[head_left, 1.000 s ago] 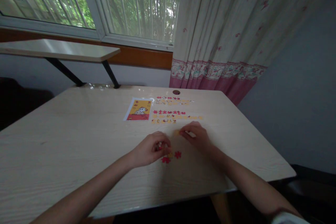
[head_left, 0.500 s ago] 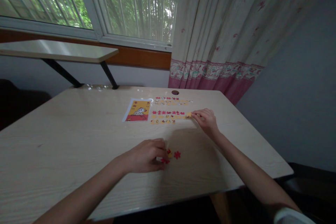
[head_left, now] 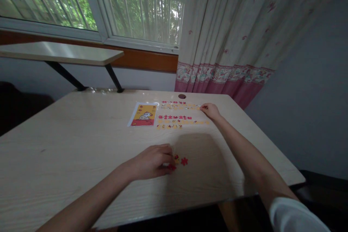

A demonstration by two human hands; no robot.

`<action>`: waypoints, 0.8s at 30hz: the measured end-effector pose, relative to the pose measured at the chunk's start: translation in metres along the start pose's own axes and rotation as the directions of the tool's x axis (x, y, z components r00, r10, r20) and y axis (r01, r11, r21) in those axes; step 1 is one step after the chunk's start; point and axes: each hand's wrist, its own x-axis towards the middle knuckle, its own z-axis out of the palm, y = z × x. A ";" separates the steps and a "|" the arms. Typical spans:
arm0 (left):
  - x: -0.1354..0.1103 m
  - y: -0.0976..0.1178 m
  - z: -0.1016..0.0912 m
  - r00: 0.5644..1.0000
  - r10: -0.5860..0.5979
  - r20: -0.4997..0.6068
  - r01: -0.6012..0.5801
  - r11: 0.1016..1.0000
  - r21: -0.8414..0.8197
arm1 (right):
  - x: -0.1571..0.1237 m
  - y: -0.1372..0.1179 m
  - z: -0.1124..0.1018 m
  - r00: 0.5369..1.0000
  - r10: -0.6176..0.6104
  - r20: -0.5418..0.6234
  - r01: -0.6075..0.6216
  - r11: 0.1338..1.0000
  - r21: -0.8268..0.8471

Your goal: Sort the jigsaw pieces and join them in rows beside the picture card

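Note:
My right hand point(head_left: 211, 110) reaches to the right end of the upper rows of puzzle pieces, thumb and finger pinched on a small yellowish puzzle piece point(head_left: 199, 108), partly hidden by the fingertips. Nearer to me, my left hand point(head_left: 157, 161) rests low over the table, fingers curled against a red puzzle piece point(head_left: 172, 167). Beside it lie a yellow-and-red piece point(head_left: 176, 159) and a loose red piece point(head_left: 184, 161). A row of red pieces point(head_left: 175, 117) lies below the upper rows, with yellow pieces point(head_left: 167, 127) in rows under it.
Left of the rows lies a picture sheet point(head_left: 144, 114) showing a white animal on yellow and red. The wooden table point(head_left: 81, 145) has a round cable hole point(head_left: 182, 96) at the back. A raised shelf point(head_left: 62, 52) stands at the left; a curtain point(head_left: 220, 43) hangs behind.
My right hand has moved away from me, from the lower yellow row to the end of the upper rows, uncovering that lower row's right end. My left hand has barely moved.

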 end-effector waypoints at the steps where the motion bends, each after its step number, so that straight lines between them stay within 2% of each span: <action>1: 0.000 0.000 0.000 1.000 0.002 -0.001 -0.002 1.000 0.000 | 0.000 0.000 0.001 1.000 -0.002 0.001 0.002 1.000 -0.008; 14: 0.000 -0.002 0.001 0.999 -0.035 -0.017 0.036 0.999 0.028 | -0.008 -0.011 -0.002 0.997 -0.077 -0.031 0.074 0.994 -0.080; 21: -0.001 -0.004 0.002 0.999 -0.036 0.002 0.036 0.998 0.059 | -0.009 -0.017 0.000 0.997 -0.050 -0.057 0.045 0.996 -0.078; 24: -0.001 -0.005 0.003 0.999 -0.041 -0.008 0.041 0.997 0.069 | -0.020 -0.026 -0.001 0.988 -0.123 -0.094 0.121 0.992 -0.026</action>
